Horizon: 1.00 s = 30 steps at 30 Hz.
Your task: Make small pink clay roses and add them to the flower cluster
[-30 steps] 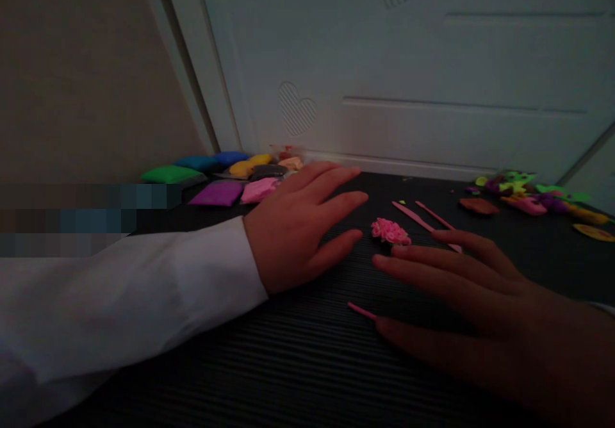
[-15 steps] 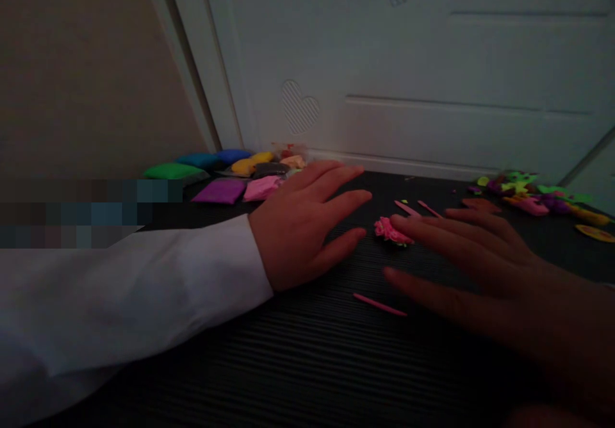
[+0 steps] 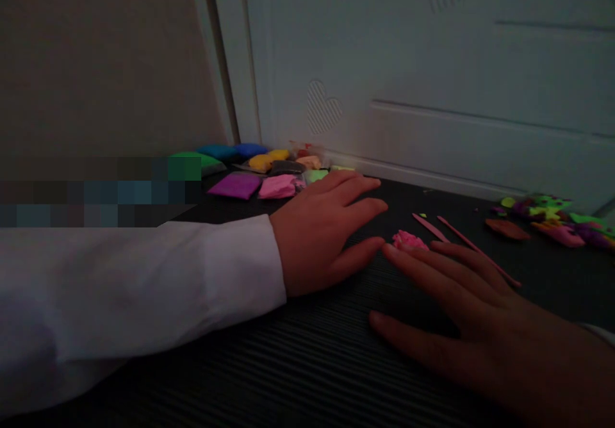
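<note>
My left hand (image 3: pixel 331 232), in a white sleeve (image 3: pixel 230 258), is held palm down with its fingers apart and holds nothing. To its right my right hand (image 3: pixel 461 300) is spread out too, holding nothing, its thumb well away from the fingers. Just beyond its fingertips sits a ruffled pink clay flower (image 3: pixel 408 240), partly covered by the fingers; whether they touch it I cannot tell. Behind the flower lie a flat pink modelling tool (image 3: pixel 430 227) and a long thin pink tool (image 3: pixel 480 252).
Soft clay packets, among them a purple packet (image 3: pixel 235 186), a pink packet (image 3: pixel 278 187) and a green packet (image 3: pixel 211 162), lie at the back left. Several colourful clay pieces (image 3: pixel 552 213) and a brown piece (image 3: pixel 507 229) lie at the right. A white door (image 3: pixel 408 63) rises behind the dark table (image 3: pixel 288 364).
The view has swung to the left, so things appear further right. My right hand now covers more of the flower, and the pink stick in front is out of sight. Both hands stay spread.
</note>
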Each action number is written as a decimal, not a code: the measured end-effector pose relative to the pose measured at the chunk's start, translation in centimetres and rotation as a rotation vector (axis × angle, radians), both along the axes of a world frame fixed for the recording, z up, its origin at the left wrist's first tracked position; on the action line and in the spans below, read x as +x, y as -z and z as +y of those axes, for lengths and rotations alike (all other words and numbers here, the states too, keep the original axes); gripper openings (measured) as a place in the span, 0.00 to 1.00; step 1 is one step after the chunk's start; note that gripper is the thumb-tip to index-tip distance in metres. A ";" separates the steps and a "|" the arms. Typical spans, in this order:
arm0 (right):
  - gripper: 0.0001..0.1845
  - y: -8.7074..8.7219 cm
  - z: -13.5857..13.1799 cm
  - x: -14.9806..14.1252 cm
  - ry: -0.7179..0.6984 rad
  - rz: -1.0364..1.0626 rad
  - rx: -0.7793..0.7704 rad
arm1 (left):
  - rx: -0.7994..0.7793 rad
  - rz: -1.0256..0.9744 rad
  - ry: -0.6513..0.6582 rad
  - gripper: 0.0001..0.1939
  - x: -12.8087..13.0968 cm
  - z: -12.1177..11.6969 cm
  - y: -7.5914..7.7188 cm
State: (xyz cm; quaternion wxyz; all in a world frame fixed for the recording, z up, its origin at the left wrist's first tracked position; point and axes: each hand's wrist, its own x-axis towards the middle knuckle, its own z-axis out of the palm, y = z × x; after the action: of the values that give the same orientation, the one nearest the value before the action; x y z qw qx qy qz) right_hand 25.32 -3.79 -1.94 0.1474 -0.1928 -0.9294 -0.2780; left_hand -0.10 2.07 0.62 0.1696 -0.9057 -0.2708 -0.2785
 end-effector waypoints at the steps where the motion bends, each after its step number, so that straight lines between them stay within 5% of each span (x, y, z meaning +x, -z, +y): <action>1: 0.29 -0.1 0.0 -0.1 0.010 0.007 -0.005 | -0.006 0.000 -0.001 0.20 0.0 0.0 0.0; 7: 0.27 -0.2 0.6 0.3 0.013 0.038 -0.032 | -0.018 0.012 -0.016 0.19 0.0 -0.1 -0.2; 14: 0.39 -0.3 0.6 1.3 -0.073 0.133 -0.163 | -0.032 0.026 -0.030 0.20 0.0 -0.2 -0.4; 22: 0.34 -1.8 -1.6 -0.3 0.119 0.215 -0.307 | 0.000 0.015 -0.021 0.19 0.0 0.0 -0.3; 30: 0.35 -0.7 -0.5 0.4 -0.019 0.165 -0.259 | -0.008 0.008 -0.017 0.19 0.0 0.0 -0.3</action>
State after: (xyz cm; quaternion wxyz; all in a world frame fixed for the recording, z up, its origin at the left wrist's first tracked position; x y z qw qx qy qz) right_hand 25.70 -4.28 -1.25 0.1997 -0.2236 -0.9440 -0.1377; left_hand -0.07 2.09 0.88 0.1696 -0.9052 -0.2788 -0.2724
